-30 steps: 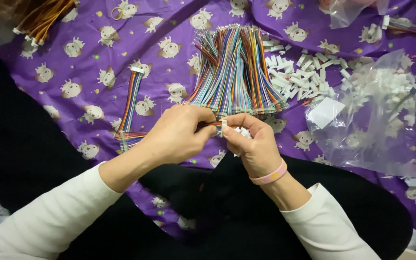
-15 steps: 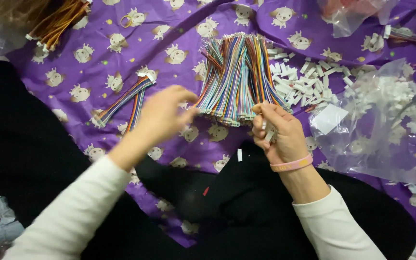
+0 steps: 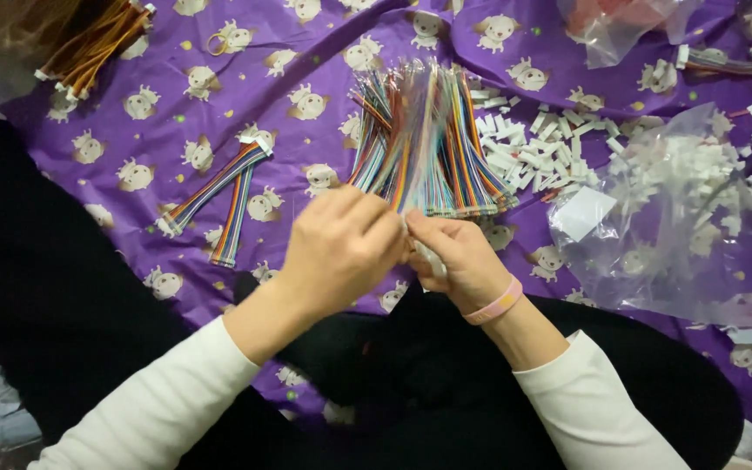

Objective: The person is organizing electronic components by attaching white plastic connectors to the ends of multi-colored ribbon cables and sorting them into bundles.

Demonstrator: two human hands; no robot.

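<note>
Both hands meet just near of the rainbow wire bundle (image 3: 424, 144) at the middle of the purple cloth (image 3: 306, 52): the left hand (image 3: 341, 248) pinches closed on a wire end, and the right hand (image 3: 459, 261) closes its grip on a small white connector (image 3: 433, 258). It probably goes best keeping the fingertips close to the plug and the wire straight. Packaging-wise, a clear plastic bag (image 3: 681, 218) of white connectors lies right, another clear bag (image 3: 620, 26) sits far right, and a blank white paper square (image 3: 583, 213) lies between.

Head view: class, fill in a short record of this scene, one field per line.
Surface: purple patterned cloth
Left hand: fingertips meet the right hand, by the wire ends
Right hand: pinching a small white piece, pink wristband
Centre: fanned bundle of rainbow wires
Left of hands: two finished ribbon cables
Right: loose white connectors, clear plastic bag
</note>
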